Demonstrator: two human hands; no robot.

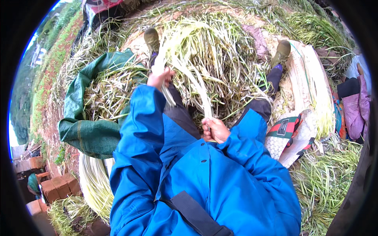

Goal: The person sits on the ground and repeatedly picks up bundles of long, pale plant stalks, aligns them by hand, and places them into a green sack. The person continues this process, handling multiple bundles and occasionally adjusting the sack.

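Observation:
My left hand (160, 78) grips a bunch of long pale stalks (159, 65), which look like blanched chives. Their white ends stick out below the fingers, and the yellow tops fan out ahead. In front of my jacket, my right hand (215, 129) is closed around the white ends of another bunch (200, 91). That bunch slants up towards the left one, and the leafy tops overlap. Beneath both lies a large heap of similar stalks (218, 59), between my outstretched legs. Motion blurs the left hand slightly.
At my left, a green woven sack (88, 137) holds loose trimmings (109, 94). Neat pale bundles (96, 183) lie below it. On the right are a white woven sack (299, 70), a patterned bag (282, 132) and more stalks (324, 180). A person in a checked sleeve (355, 118) sits at far right.

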